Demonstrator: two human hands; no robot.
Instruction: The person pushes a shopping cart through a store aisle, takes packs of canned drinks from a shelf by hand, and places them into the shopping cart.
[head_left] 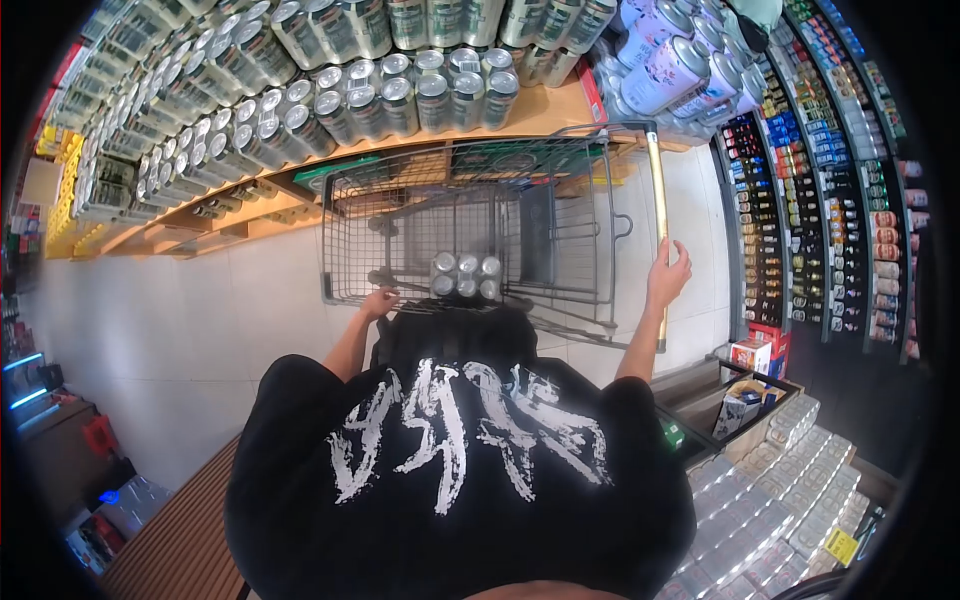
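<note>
A wire shopping cart [610, 225] stands sideways in front of me, its yellowish push handle [656, 185] on the right. My right hand [672, 272] is on this handle, fingers loosely curved around it. At the cart's near side, toward its front end, my left hand [380, 302] has its fingers bent at the wire rim. Inside the basket a small pack of silver-topped cans [466, 275] sits close to my body, in two short rows. Neither hand touches the cans.
Beyond the cart, a wooden display shelf [545, 108] bears many stacked cans [430, 100]. Purple-white containers [665, 75] are piled at its right end. Tall drink shelves [800, 200] line the right side. Behind me on the right are stacked can packs [770, 490]; a slatted wooden surface [180, 540] lies lower left.
</note>
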